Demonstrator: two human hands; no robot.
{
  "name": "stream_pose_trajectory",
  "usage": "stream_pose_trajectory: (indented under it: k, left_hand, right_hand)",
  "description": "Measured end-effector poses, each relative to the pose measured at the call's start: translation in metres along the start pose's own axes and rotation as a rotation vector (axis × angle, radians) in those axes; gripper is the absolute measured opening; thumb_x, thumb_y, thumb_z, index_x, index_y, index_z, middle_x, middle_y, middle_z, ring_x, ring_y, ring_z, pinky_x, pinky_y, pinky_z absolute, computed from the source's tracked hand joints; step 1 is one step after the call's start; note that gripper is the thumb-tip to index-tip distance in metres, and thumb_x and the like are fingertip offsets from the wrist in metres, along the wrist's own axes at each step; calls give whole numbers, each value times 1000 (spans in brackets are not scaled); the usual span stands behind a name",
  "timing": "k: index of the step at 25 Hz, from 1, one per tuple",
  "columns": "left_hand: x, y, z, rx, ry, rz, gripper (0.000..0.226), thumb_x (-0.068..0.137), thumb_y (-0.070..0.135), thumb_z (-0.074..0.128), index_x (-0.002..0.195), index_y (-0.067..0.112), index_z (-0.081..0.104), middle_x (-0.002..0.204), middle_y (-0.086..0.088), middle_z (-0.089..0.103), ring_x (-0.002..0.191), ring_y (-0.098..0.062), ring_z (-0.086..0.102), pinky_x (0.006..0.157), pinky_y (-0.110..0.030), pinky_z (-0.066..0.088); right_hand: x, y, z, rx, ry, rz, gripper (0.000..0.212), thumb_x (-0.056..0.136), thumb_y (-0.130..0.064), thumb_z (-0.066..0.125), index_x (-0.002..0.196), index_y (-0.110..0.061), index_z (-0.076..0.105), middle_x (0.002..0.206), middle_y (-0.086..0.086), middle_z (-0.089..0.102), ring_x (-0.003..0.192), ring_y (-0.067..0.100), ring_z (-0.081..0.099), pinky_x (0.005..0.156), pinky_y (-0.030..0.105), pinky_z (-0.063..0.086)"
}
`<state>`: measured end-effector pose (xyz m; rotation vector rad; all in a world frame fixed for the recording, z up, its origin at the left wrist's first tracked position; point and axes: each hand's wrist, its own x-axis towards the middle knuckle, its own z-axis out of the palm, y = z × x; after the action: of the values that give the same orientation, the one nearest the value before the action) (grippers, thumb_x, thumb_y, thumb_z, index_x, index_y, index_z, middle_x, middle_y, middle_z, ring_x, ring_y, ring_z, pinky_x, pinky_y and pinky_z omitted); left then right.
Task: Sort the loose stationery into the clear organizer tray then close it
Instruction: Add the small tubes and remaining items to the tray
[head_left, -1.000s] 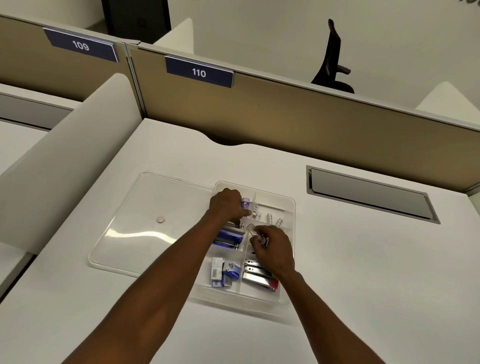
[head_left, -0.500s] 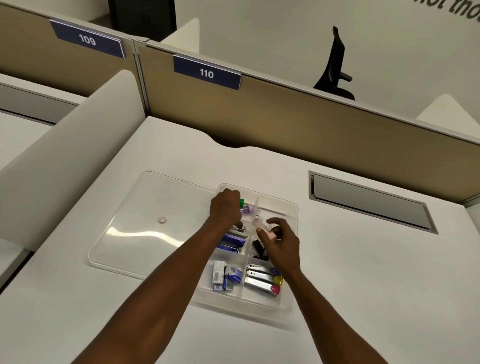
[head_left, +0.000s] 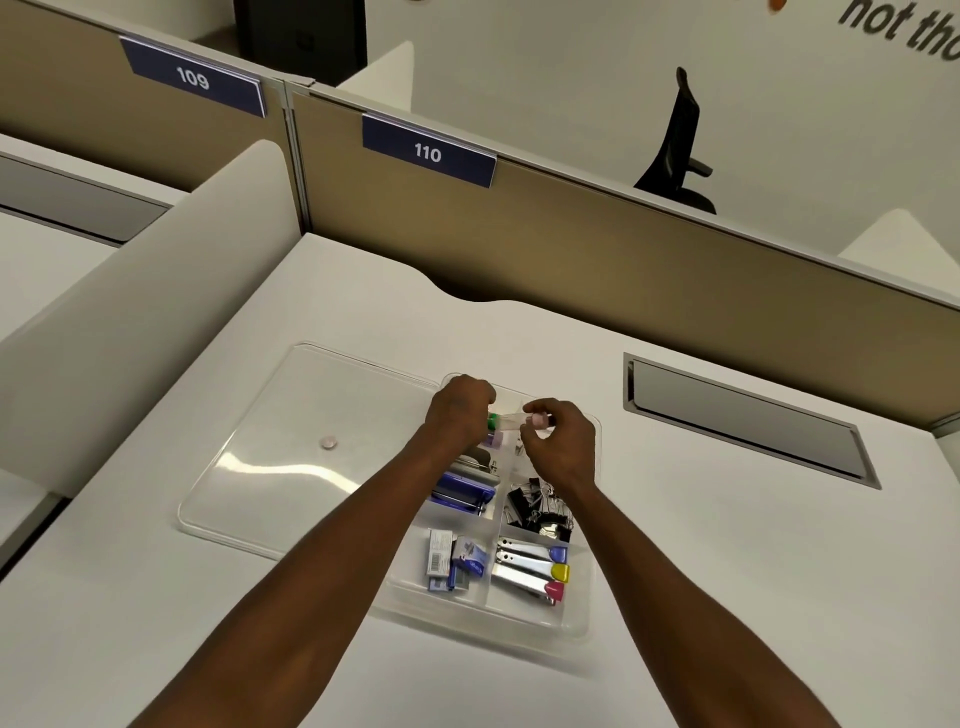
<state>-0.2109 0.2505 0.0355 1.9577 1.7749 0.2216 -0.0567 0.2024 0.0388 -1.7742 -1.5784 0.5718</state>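
The clear organizer tray (head_left: 582, 618) sits on the white desk, with its clear lid (head_left: 311, 441) lying flat to its left. My left hand (head_left: 460, 410) grips small clear tubes with a green cap (head_left: 492, 421) and a purple cap (head_left: 496, 440) over the tray's far left compartment. My right hand (head_left: 558, 441) pinches a pink-capped clear tube (head_left: 537, 420) beside them. In the tray lie a blue stapler (head_left: 462, 491), black binder clips (head_left: 537, 512), staple boxes (head_left: 454, 558) and metal clips (head_left: 530, 569) with coloured ends.
A small pink round piece (head_left: 329, 442) rests on the lid. A grey recessed cable hatch (head_left: 748, 421) lies in the desk at the right. Tan partitions (head_left: 623, 249) close the back, and a white divider (head_left: 130, 291) stands on the left.
My right hand has lifted a pink-capped tube out of the tray's middle and brought it up beside my left hand. My left hand stayed over the far left compartment, its green-capped tube showing.
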Motion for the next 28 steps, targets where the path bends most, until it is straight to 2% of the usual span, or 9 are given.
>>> stream_pose_trajectory:
  k: [2, 5, 9, 12, 17, 20, 24, 28]
  left_hand:
    - [-3, -2, 0, -15, -7, 24, 48, 73, 21, 83, 118, 14, 69, 112, -10, 69, 97, -26, 66, 83, -32, 53]
    - [-7, -11, 3, -5, -38, 22, 41, 78, 17, 79, 117, 14, 69, 109, -11, 70, 92, -26, 66, 79, -30, 52]
    - [-10, -19, 4, -111, 95, 40, 62, 79, 11, 78, 136, 13, 54, 135, -11, 58, 120, -29, 57, 99, -33, 47]
    - [-13, -19, 7, -153, 138, 63, 73, 79, 13, 78, 144, 16, 45, 141, -10, 53, 125, -29, 54, 103, -35, 46]
    - [-15, -19, 11, -78, 51, 21, 42, 86, 26, 73, 126, 17, 62, 123, -7, 65, 104, -27, 64, 95, -31, 50]
    - [-12, -15, 9, 10, 6, 14, 37, 87, 25, 72, 123, 15, 63, 120, -8, 66, 102, -26, 65, 92, -31, 51]
    - [-5, -8, 6, 103, -57, 18, 41, 90, 21, 69, 129, 12, 59, 125, -11, 64, 106, -27, 65, 94, -34, 52]
    - [-3, -4, 3, 149, -89, 22, 37, 91, 21, 67, 127, 11, 61, 123, -12, 64, 105, -26, 65, 93, -33, 52]
  right_hand:
    - [7, -4, 4, -23, 24, 12, 19, 85, -11, 72, 104, -14, 74, 109, 5, 69, 100, 20, 64, 91, 33, 52]
    - [12, -9, 14, -103, 4, 1, 18, 87, -13, 70, 104, -15, 74, 111, 6, 68, 99, 18, 62, 83, 24, 44]
    - [15, -7, 23, -213, -9, -14, 18, 91, -21, 67, 109, -20, 70, 114, 2, 69, 104, 19, 60, 82, 22, 37]
    - [18, -9, 29, -277, -24, -62, 17, 92, -20, 67, 108, -20, 69, 113, 0, 70, 107, 19, 55, 80, 22, 35]
    - [21, -10, 37, -417, -183, -235, 18, 88, -12, 71, 106, -10, 69, 116, 8, 63, 93, 27, 63, 76, 28, 49]
    - [22, -6, 38, -541, -259, -286, 24, 86, -18, 74, 108, -8, 73, 112, 9, 62, 86, 27, 63, 75, 31, 52]
    - [23, -9, 37, -561, -364, -323, 29, 90, -21, 66, 117, -11, 71, 118, 10, 65, 101, 31, 62, 83, 38, 51]
    - [24, -7, 34, -624, -430, -384, 37, 94, -25, 58, 129, -15, 64, 126, 10, 66, 115, 31, 56, 91, 40, 47]
